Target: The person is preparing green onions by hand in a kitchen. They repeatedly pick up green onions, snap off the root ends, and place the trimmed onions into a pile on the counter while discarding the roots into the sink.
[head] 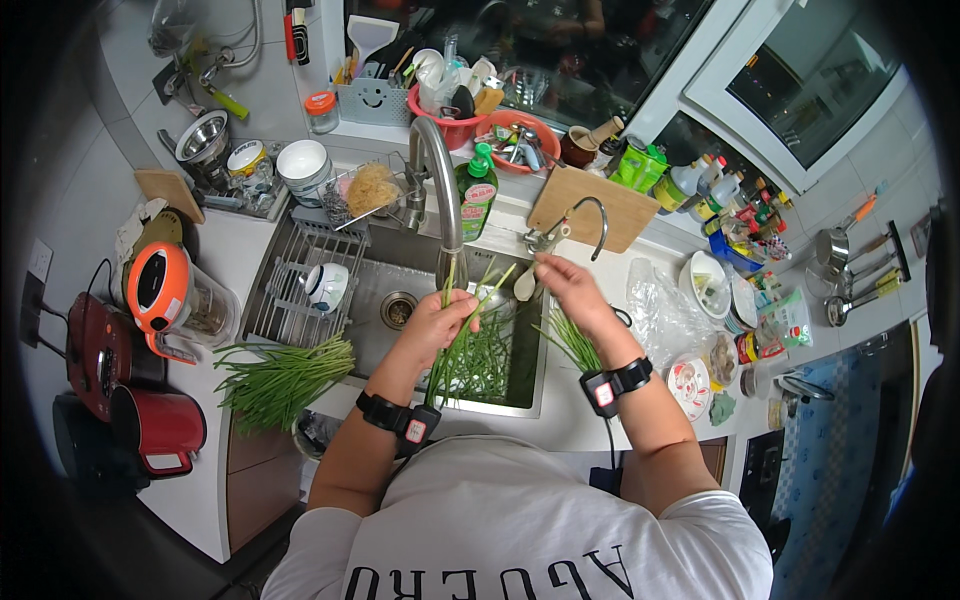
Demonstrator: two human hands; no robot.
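Note:
My left hand grips a few long green stalks, apparently chives, over the sink. Loose green stalks lie in the sink's right part, beneath that hand. Raised beside the small curved faucet, my right hand has its thumb and fingers drawn together; whether something small sits between them cannot be told. A thick bundle of chives rests on the counter left of the sink. Another bunch lies on the right counter, partly behind my right forearm.
The large faucet arches over the sink. A bowl stands on the metal drying rack. Behind the sink are a green soap bottle and a wooden cutting board. A clear plastic bag lies to the right.

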